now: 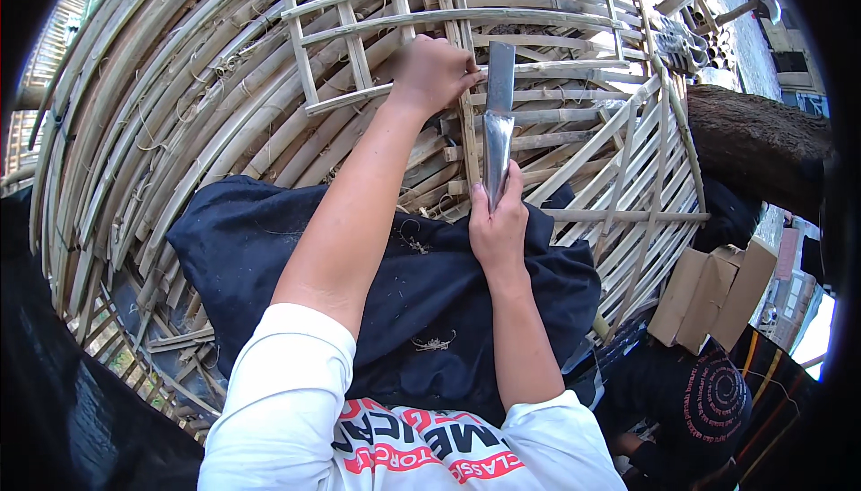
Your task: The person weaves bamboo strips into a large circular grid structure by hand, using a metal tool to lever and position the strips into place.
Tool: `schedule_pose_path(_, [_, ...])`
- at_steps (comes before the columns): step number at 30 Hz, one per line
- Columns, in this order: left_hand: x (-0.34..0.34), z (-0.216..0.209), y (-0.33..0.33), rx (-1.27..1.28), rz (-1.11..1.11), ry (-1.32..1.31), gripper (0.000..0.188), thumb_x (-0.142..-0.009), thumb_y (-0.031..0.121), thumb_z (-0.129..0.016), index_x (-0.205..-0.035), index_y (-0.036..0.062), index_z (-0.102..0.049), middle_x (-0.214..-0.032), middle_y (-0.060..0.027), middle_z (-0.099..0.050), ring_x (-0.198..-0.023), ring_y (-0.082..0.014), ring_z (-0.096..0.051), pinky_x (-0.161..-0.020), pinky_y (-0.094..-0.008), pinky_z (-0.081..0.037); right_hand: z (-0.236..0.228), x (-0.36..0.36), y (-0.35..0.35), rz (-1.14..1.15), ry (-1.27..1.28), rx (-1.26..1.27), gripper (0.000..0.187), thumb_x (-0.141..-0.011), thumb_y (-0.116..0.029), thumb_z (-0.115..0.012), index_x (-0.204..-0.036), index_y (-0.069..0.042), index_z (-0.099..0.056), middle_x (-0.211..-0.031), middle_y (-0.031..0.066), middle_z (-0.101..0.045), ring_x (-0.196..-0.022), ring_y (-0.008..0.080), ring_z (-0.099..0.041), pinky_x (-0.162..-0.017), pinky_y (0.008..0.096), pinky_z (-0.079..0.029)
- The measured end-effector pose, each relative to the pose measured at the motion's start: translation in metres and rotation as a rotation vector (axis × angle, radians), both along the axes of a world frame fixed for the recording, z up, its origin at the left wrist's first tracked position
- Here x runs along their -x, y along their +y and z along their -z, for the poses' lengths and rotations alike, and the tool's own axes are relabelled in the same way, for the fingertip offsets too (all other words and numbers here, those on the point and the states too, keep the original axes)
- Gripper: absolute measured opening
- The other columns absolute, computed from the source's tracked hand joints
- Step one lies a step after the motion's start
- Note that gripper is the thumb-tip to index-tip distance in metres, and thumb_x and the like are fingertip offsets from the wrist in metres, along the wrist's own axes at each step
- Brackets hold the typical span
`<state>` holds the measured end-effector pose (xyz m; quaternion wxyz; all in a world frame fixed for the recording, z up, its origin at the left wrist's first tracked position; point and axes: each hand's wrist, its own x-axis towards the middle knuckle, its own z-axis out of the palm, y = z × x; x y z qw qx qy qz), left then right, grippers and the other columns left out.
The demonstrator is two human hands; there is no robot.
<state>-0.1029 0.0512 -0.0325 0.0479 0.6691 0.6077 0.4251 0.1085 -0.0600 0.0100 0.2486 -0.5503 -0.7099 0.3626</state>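
Note:
My right hand (500, 226) is wrapped around a metal chisel-like tool (499, 128), with a rounded shiny handle and a flat, square-ended grey blade pointing away from me. Left of the blade, my left hand (435, 74) is closed on a narrow bamboo slat (467, 123) where it meets a crosswise strip. That slat belongs to a lattice of split bamboo (377, 20) lying over a bed of longer bamboo strips. The fingertips of my left hand are partly hidden. The blade is close beside the slat; whether they touch I cannot tell.
Dark cloth (395, 285) covers my lap. Long bamboo strips (179, 114) curve along the left. A thick log (762, 137) and an open cardboard box (708, 294) are at the right. Another person in a dark cap (713, 397) sits at the lower right. A hammer (758, 2) is at the upper right.

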Motion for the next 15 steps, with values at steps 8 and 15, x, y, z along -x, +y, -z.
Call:
schedule_pose_path(8, [-0.0003,-0.0016,0.0,0.067,0.004,-0.015,0.012,-0.074,0.024,-0.081,-0.076,0.0135,-0.075,-0.072,-0.0053,-0.07,-0.074,-0.0233,-0.065,-0.078,-0.0375,-0.044,-0.002,0.0011,0.0001,-0.013,0.004,-0.006,0.051,-0.095,-0.015,-0.058,-0.137,0.004,-0.036,-0.101,0.0373,-0.064,-0.094,0.0537,-0.064,-0.078,0.0566,-0.05])
schedule_pose_path(15, [-0.0013,-0.0017,-0.0015,-0.004,-0.009,-0.019,0.011,-0.07,0.018,-0.083,-0.076,0.0117,-0.076,-0.068,-0.0079,-0.068,-0.066,-0.0265,-0.063,-0.074,-0.0383,-0.046,-0.003,0.0017,0.0004,-0.012,0.003,0.006,0.051,-0.096,-0.014,-0.058,-0.138,0.003,-0.036,-0.102,0.0369,-0.064,-0.096,0.0531,-0.064,-0.079,0.0562,-0.05])
